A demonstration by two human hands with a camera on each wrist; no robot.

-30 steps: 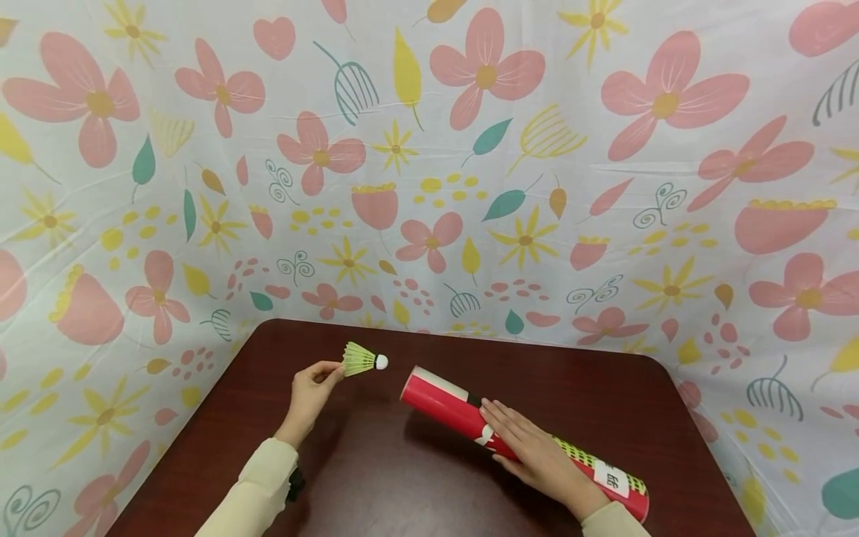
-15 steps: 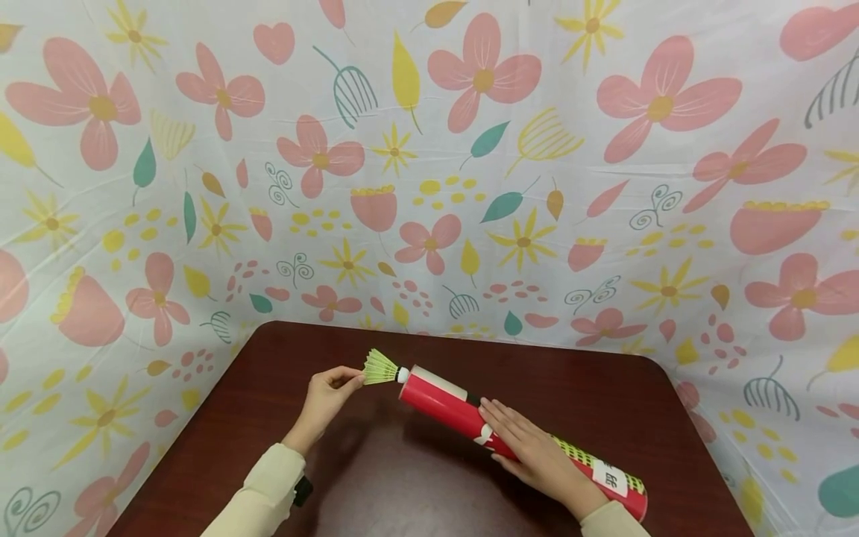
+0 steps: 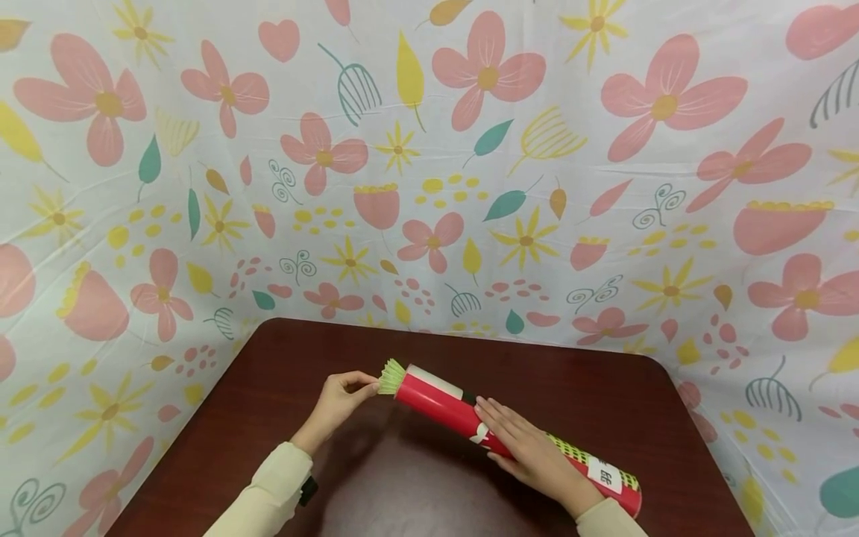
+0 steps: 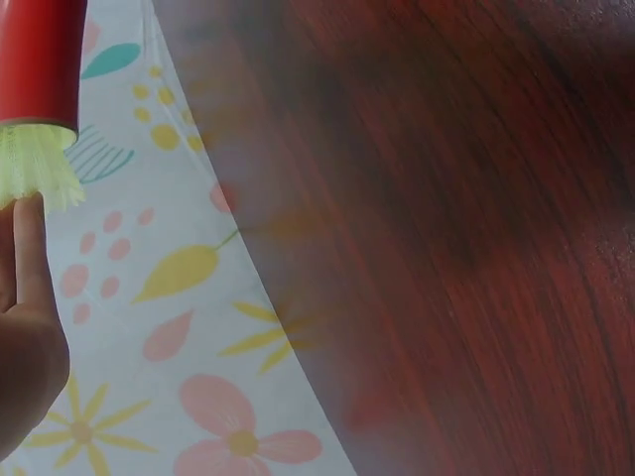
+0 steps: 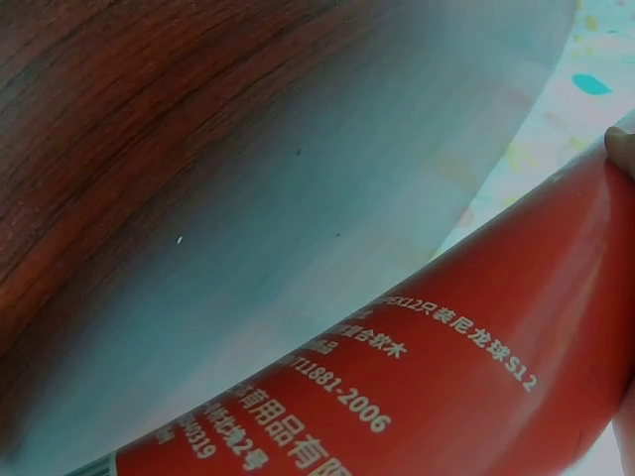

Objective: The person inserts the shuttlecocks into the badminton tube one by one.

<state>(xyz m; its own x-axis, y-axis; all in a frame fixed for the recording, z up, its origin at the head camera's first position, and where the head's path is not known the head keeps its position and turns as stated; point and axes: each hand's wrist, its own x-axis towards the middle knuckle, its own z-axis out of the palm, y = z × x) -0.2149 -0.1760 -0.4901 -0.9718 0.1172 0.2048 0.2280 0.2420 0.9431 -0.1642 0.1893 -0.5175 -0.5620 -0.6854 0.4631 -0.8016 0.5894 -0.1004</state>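
My left hand (image 3: 341, 406) pinches the feathered skirt of a yellow-green shuttlecock (image 3: 391, 377) between thumb and fingers. The shuttlecock's white head is hidden inside the mouth of a red shuttlecock tube (image 3: 436, 405), while the flared skirt end sticks out. In the left wrist view the skirt (image 4: 45, 174) shows below the tube's rim, with fingertips at its edge. My right hand (image 3: 526, 451) holds the tube around its middle, fingers over the top and thumb on the near side. The tube lies slanted, its mouth pointing left and away from me. Printed white text covers its side in the right wrist view.
A dark reddish-brown wooden table (image 3: 403, 492) with rounded far corners lies beneath both hands. White cloth (image 3: 429, 186) with flowers and leaves hangs behind the table and along both sides. A dark wrist device (image 3: 308, 491) sits at my left cuff.
My left hand has moved right, bringing the shuttlecock head first from open air to the tube's mouth and partly into it. The right hand and tube have stayed nearly in place.
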